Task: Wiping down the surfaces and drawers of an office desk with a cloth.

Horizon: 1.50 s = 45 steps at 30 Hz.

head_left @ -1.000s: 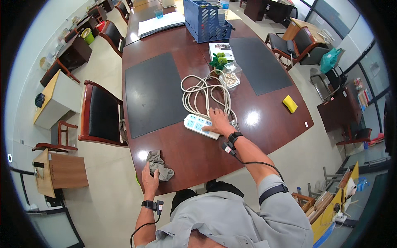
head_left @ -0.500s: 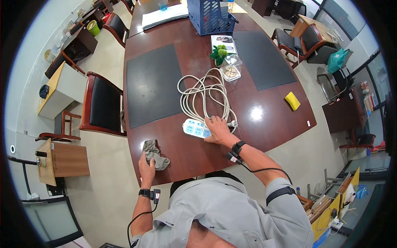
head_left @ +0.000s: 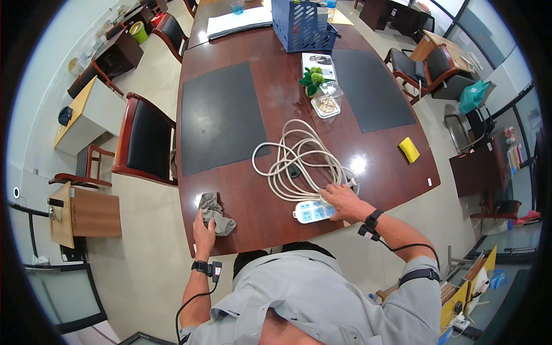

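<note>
My right hand [head_left: 347, 204] is closed over the right end of a white power strip [head_left: 314, 212] with blue sockets, near the table's front edge. Its beige cable [head_left: 323, 154] lies in loose loops just beyond the strip, with the plug beside my fingers. A black object [head_left: 294, 171] shows partly under the loops. At the left front corner my left hand [head_left: 204, 233] grips a crumpled grey cloth [head_left: 218, 215] resting on the tabletop.
On the dark red wooden table [head_left: 270, 230] lie two black desk mats [head_left: 221, 118], a yellow sponge [head_left: 409, 150], a small green plant [head_left: 312, 80] and a clear plastic box [head_left: 326, 106]. A blue basket [head_left: 302, 29] and paper stack [head_left: 238, 24] sit farther back. A chair [head_left: 146, 141] stands left.
My right hand has pulled the power strip to the right and toward me, and the cable loops have shifted with it. My left hand and the cloth stay in place.
</note>
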### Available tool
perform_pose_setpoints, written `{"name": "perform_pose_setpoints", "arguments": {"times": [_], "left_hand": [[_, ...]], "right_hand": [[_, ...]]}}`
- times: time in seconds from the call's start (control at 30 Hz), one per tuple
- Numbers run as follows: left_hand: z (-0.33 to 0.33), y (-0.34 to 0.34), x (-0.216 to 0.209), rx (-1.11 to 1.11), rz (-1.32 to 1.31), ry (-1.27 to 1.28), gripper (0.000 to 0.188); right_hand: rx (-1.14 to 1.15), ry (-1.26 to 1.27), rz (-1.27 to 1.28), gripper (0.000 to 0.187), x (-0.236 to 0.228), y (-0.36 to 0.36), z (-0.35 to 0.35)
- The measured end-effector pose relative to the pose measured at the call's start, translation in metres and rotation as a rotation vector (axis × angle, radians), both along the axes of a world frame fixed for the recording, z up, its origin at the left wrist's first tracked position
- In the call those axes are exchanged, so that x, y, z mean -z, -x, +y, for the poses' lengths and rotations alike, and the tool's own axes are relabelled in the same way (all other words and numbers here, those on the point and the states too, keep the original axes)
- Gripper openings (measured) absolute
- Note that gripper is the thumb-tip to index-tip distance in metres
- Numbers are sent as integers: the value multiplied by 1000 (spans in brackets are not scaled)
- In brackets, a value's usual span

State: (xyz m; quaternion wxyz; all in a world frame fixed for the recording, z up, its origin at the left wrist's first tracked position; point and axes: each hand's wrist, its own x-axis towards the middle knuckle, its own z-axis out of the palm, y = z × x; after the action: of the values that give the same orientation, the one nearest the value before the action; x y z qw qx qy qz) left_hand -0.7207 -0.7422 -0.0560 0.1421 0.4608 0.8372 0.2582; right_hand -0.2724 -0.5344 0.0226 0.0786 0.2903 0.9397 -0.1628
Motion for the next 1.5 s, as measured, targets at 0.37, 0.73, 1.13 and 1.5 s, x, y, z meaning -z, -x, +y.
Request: {"name": "perform_pose_setpoints", "arguments": {"times": [0.37,0.73,1.13,1.5], "left_hand": [[0,-1,4,17,45,7,59],[27,2,-10,77,59,59,58],[147,-9,-27,161,60,16,77],[180,-28,-22,393,291,341,105]], "right_hand": [[137,-35,-213,89,-10,-105,30],[235,-90,-140,69,-17,-124,63],[547,30,572,50,-36,-32,147],[945,284,652,66,-32,-11,330]]}}
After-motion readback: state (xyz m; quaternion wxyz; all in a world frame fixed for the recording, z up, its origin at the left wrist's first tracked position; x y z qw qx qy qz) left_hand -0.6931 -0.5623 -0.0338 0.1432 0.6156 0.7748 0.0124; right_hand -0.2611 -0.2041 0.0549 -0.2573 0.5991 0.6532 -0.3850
